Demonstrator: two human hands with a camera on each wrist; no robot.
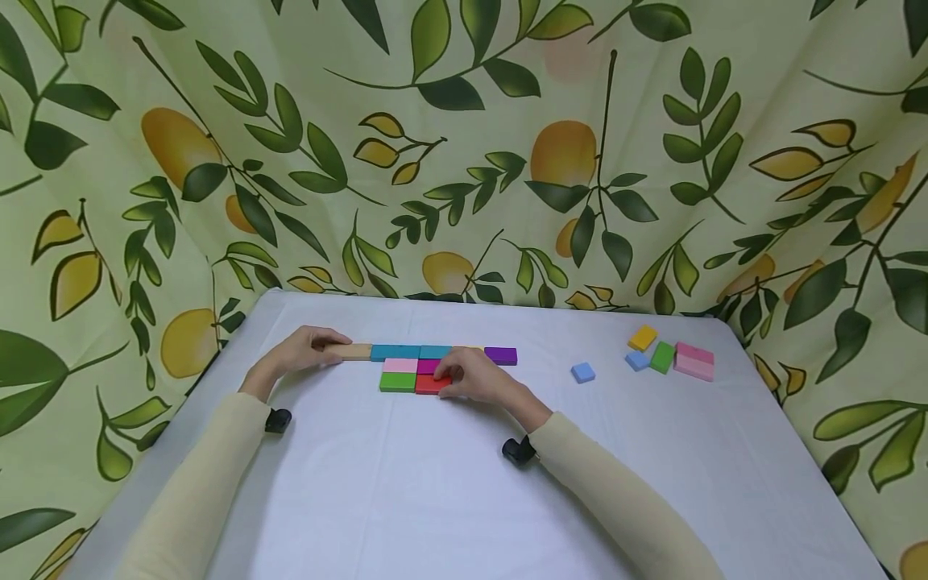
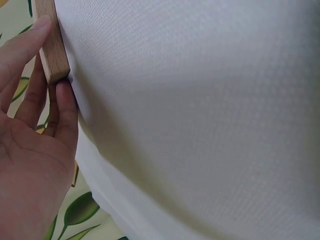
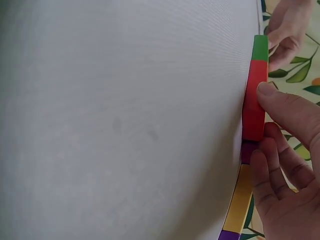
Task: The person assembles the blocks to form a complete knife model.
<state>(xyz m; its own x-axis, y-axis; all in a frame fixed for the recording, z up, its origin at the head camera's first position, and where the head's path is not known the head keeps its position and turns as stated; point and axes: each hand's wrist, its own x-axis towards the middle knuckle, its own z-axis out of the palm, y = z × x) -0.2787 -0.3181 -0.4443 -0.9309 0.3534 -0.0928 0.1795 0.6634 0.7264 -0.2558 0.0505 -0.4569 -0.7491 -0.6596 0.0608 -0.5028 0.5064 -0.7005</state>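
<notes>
A flat row of blocks lies across the table: a plain wood block (image 1: 355,352), two teal blocks (image 1: 395,352), a yellow block (image 3: 237,197) and a purple block (image 1: 501,355). Against its near side sit a pink block (image 1: 399,366) and a magenta block (image 1: 426,366), then a green block (image 1: 398,382) and a red block (image 1: 429,385). My left hand (image 1: 300,354) grips the plain wood block at its left end. With thumb and fingers, my right hand (image 1: 478,377) holds the red block at its right end, partly covering the yellow block in the head view.
To the right lies a lone blue block (image 1: 583,372). Farther right is a loose group: a yellow block (image 1: 643,337), another blue block (image 1: 637,361), a green block (image 1: 662,357) and pink blocks (image 1: 693,362). A leaf-patterned curtain (image 1: 478,201) hangs behind the white table (image 1: 406,491).
</notes>
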